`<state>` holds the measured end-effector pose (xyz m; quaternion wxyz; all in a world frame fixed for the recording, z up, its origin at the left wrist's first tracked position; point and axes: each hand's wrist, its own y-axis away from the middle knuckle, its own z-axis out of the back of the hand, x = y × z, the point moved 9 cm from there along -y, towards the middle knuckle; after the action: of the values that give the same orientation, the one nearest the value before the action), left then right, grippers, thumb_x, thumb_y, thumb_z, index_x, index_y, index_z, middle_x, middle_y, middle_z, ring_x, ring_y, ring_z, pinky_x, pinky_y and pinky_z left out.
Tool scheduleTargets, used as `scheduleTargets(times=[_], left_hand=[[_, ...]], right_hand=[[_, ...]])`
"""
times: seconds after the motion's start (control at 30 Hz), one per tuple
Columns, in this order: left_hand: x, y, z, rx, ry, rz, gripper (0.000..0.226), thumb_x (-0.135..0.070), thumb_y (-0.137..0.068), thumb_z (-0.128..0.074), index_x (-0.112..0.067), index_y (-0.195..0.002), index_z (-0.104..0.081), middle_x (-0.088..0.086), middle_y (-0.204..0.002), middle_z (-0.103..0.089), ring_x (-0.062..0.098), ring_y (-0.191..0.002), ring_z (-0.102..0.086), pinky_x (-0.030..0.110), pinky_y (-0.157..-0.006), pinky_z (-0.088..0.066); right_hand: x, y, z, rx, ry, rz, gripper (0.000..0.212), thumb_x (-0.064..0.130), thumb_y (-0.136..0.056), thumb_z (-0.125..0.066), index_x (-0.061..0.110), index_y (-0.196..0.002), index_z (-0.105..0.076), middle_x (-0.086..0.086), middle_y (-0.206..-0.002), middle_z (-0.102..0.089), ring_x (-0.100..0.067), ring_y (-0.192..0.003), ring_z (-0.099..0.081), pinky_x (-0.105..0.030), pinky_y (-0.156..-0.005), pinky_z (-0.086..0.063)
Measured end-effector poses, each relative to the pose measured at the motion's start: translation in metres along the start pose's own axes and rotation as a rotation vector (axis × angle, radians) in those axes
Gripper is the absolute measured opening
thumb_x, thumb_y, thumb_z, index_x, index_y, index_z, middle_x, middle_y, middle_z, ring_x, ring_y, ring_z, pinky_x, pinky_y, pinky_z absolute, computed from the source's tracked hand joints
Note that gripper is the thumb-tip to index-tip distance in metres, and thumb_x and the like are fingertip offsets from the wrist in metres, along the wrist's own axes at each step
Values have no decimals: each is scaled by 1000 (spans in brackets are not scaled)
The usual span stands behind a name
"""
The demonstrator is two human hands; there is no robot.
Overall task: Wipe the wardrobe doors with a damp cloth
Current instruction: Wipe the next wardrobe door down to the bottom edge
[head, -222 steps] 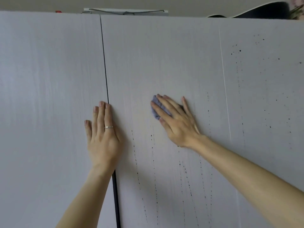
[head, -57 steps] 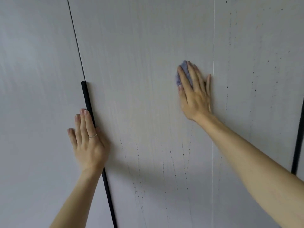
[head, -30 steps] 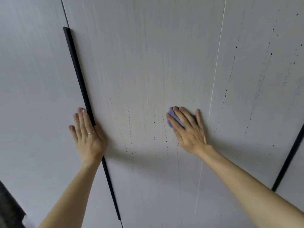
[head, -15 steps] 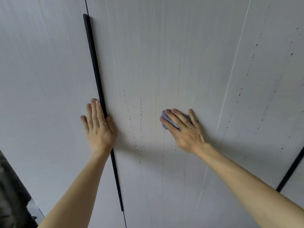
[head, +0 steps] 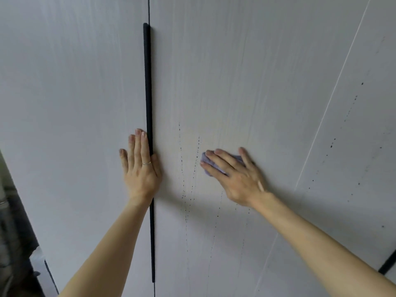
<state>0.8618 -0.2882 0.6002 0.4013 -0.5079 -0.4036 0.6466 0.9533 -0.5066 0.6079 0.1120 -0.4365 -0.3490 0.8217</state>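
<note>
Wiping stage: judged partway through; marks remain on the panels, so more passes seem needed.
Right hand (head: pixel 237 179): centre-right of frame, fingers spread flat and straight over the cloth, pinning it to the door by pressure, not by a grasp; the flat palm likely spreads the force across the whole pad.
Cloth (head: pixel 209 162): small lavender wad, mostly hidden under the fingers, showing at the fingertips and between them; it lies flat against the middle door.
Left hand (head: pixel 140 168): centre of frame, flat and relaxed on the left door (head: pixel 64 82), holding nothing, index finger alongside the handle; probably braced there to steady the body and keep the doors from swinging under the wiping push.
Ring (head: pixel 146 163): thin band on a left finger.
Middle door (head: pixel 235 71): pale wood-grain panel filling the centre of the frame.
Handle (head: pixel 147 82): long black vertical bar on the seam between left and middle doors.
Speck trails (head: pixel 194 168): dotted dark vertical lines just left of and below the cloth; apparently the next target.
Right panel (head: pixel 353 146): upper right, scattered dark specks, seemingly unwiped.
Lower left corner: dark, blurred; contents cannot be told.
</note>
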Motion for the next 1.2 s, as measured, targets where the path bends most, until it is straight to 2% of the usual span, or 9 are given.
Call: scheduleTargets(times=[0.17,0.27,0.37,0.47,0.73,0.8,0.9,0.97,1.2], left_hand=[[-1,-3,-1,39,19,-3,54,-22,-107,-26,-14,-159,-12,4,-165,-19,7,-153,3,39,-125,3],[-1,0,0,42,8,-15,52,-27,-109,-21,-12,-159,-13,5,-165,-19,8,-154,2,41,-125,1],[1,0,-1,29,13,-23,52,-27,-109,-22,-13,-159,-14,2,-165,-18,8,-154,0,41,-125,0],[2,1,0,-3,-4,-16,53,-25,-108,-26,-13,-158,-16,1,-164,-18,10,-154,-4,42,-125,-3],[3,-1,-2,19,19,-20,52,-31,-109,-19,-16,-159,-14,-1,-164,-18,10,-154,-5,44,-125,-4],[2,0,-1,-6,24,-36,51,-30,-110,-21,-16,-159,-16,-1,-163,-21,11,-154,-9,44,-125,-7],[2,0,2,-48,16,-60,50,-27,-109,-26,-14,-157,-21,1,-162,-25,13,-153,-13,45,-124,-14],[0,1,2,-68,4,-73,49,-26,-109,-27,-13,-157,-23,2,-161,-26,13,-153,-15,46,-124,-16],[4,-1,1,-65,26,-59,50,-27,-110,-23,-19,-159,-17,0,-161,-27,13,-153,-15,44,-125,-12]], right_hand=[[-74,-89,52,-195,-26,-299,53,20,-102,-47,26,-154,-38,0,-162,-30,-18,-150,-28,-58,-120,-12],[-55,-81,43,-234,-18,-345,54,17,-101,-48,22,-153,-39,-2,-161,-32,-20,-150,-27,-60,-120,-16],[15,-40,2,-34,-13,-43,70,10,-88,-49,24,-154,-34,-1,-162,-29,-20,-151,-17,-54,-120,-1],[40,-26,-8,87,12,295,69,11,-87,-45,27,-154,-36,4,-163,-29,-15,-149,-25,-53,-120,-5],[-34,-113,43,-226,-11,-278,50,24,-104,-43,27,-153,-39,3,-161,-31,-17,-148,-31,-58,-120,-17],[4,-94,23,-169,-3,-154,54,20,-100,-42,26,-153,-39,2,-161,-31,-18,-148,-32,-57,-119,-19],[51,-70,-1,-20,32,311,65,13,-89,-48,26,-152,-40,2,-161,-33,-15,-148,-32,-54,-118,-20],[35,-88,7,-2,45,391,67,11,-88,-52,26,-152,-40,2,-161,-33,-15,-148,-32,-55,-117,-17],[-70,-175,69,-272,-12,-327,48,21,-105,-42,25,-153,-40,-2,-161,-34,-20,-149,-28,-57,-120,-9]])
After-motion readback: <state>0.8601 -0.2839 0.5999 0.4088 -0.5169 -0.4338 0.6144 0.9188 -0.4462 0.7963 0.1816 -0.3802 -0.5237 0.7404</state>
